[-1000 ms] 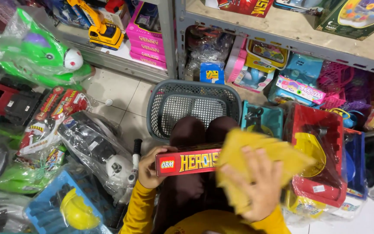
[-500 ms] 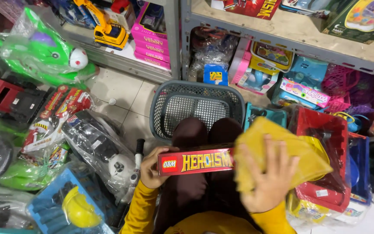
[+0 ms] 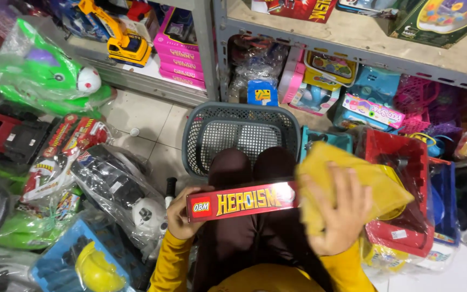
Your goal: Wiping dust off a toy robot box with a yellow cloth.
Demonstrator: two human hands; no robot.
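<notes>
My left hand (image 3: 178,214) grips the left end of a long red toy box (image 3: 242,201) with yellow lettering, held level over my dark-clothed knees. My right hand (image 3: 339,213) presses a yellow cloth (image 3: 352,186) against the box's right end, fingers spread flat over the cloth. Both arms wear yellow sleeves. An empty grey plastic basket (image 3: 240,132) stands on the tiled floor just beyond my knees.
Grey metal shelves (image 3: 352,51) ahead hold boxed toys, pink boxes (image 3: 182,51) and a yellow toy truck (image 3: 128,46). Bagged toys crowd the left: a green one (image 3: 44,78), a black vehicle (image 3: 114,186), a blue crate (image 3: 82,259). Red and blue packaged toys (image 3: 401,194) lie right.
The yellow cloth under my right hand has slid from the box's middle toward its right end, baring the lettering. My left hand keeps its hold on the box.
</notes>
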